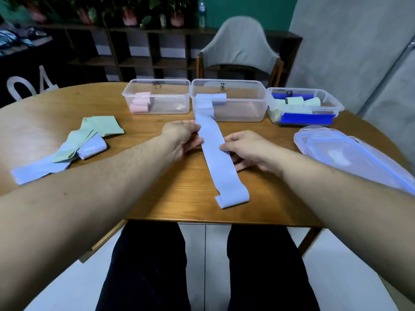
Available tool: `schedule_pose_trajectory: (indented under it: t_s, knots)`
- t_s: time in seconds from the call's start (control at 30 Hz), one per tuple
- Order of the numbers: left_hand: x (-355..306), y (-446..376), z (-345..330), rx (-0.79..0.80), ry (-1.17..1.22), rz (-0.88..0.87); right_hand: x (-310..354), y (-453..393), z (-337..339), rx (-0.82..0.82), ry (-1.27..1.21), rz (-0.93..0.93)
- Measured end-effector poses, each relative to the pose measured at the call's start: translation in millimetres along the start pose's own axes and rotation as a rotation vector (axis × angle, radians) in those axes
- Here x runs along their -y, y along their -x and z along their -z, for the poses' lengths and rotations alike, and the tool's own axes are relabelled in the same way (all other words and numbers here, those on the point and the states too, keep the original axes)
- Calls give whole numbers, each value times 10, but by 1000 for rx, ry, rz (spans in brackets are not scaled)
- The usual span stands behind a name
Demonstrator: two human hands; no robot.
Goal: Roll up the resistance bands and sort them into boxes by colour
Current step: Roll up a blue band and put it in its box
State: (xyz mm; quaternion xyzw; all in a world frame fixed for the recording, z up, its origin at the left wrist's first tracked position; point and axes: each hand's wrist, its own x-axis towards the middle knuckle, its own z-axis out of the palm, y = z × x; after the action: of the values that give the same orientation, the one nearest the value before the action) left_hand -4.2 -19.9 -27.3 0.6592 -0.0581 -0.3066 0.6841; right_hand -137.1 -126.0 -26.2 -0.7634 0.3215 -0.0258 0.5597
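**Pale blue band stretched out from the middle box, pinched on both edges**

A long pale blue band [221,162] lies unrolled down the centre of the wooden table [157,194], its far end draped over the front wall of the middle box [229,101] and its near end curled up close to the table's front edge. The left hand [182,138] pinches the band's left edge between thumb and fingers; the right hand [244,148] grips the right edge with fingers curled onto it, slightly nearer the person.

3 clear boxes stand in a row at the far side. The left box [156,96] holds pink rolls [141,104]. The middle box holds more pale blue band, folded or rolled (hard to tell which). The right box [304,106] holds pale green rolls [302,101] and has dark blue inside.

On the table's left lies a loose heap: pale green bands [89,135] over pale blue bands [45,167]. Clear lids [350,153] with blue seals are stacked at the right. A grey chair [241,46] stands beyond the table.
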Motion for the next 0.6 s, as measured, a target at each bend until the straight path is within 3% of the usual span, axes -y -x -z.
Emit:
schedule_pose_trajectory:
  t_s: [0.2,0.4,0.6]
  knots:
    - [15,-411,-23,47,-27,-74,-20,-305,13,-135,216,118]
    - [199,-514,47,67,-68,-184,-139,-341,68,-155,169,198]
    - [344,-214,206,137,-451,-465,-314,-156,119,-166,111,320]
